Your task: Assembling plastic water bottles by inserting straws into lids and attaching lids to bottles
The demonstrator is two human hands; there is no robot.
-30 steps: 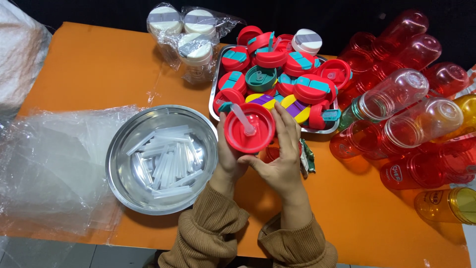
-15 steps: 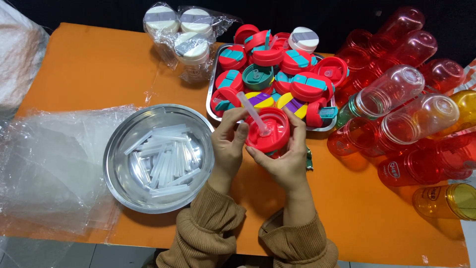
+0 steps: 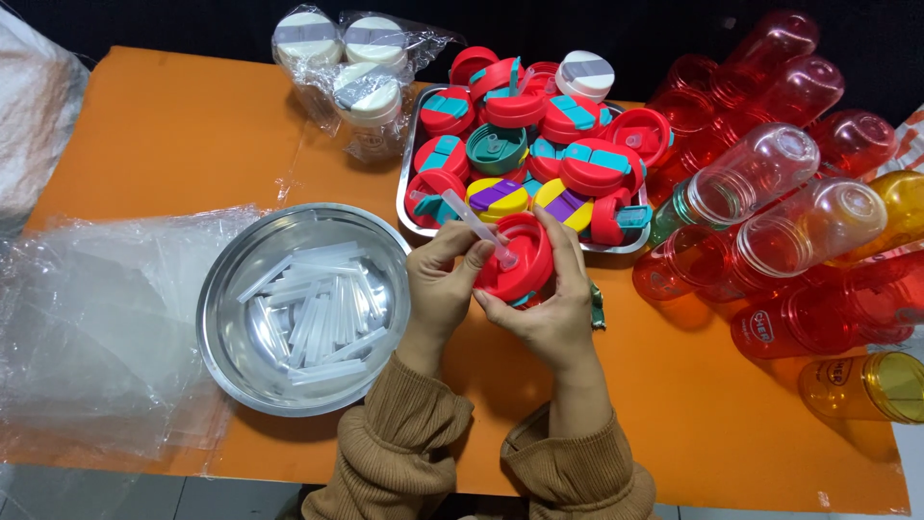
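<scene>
Orange tabletop [image 3: 173,125] under a dark back wall, seen from above. Both hands meet near the middle of the table, just in front of a metal tray [image 3: 408,154]. Right hand [image 3: 544,308] cups a red lid [image 3: 520,255] from the near right side, fingers curled round its rim, lid tilted with its inner face up. Left hand [image 3: 443,279] pinches a clear plastic straw [image 3: 476,226] between thumb and fingertips; the straw slants up and to the left, its lower end at the small port in the lid's inner face. Whether the end is seated in the port cannot be told. Tan knit sleeves [image 3: 404,443] cover both wrists. Tray holds a heap of more lids [image 3: 568,144], mostly red with teal flaps, one green, two yellow with purple flaps, one white at the far side. Round steel bowl [image 3: 231,318] sits left of the hands, just beside the left wrist, with a pile of loose clear straws [image 3: 318,313] in it. Crumpled clear plastic sheeting [image 3: 96,318] lies at the left edge, touching the bowl. Bagged white lids [image 3: 346,58] at the far side, left of the tray. Right side: a stack of bottles [image 3: 770,183] lying on their sides, red, clear and amber.
</scene>
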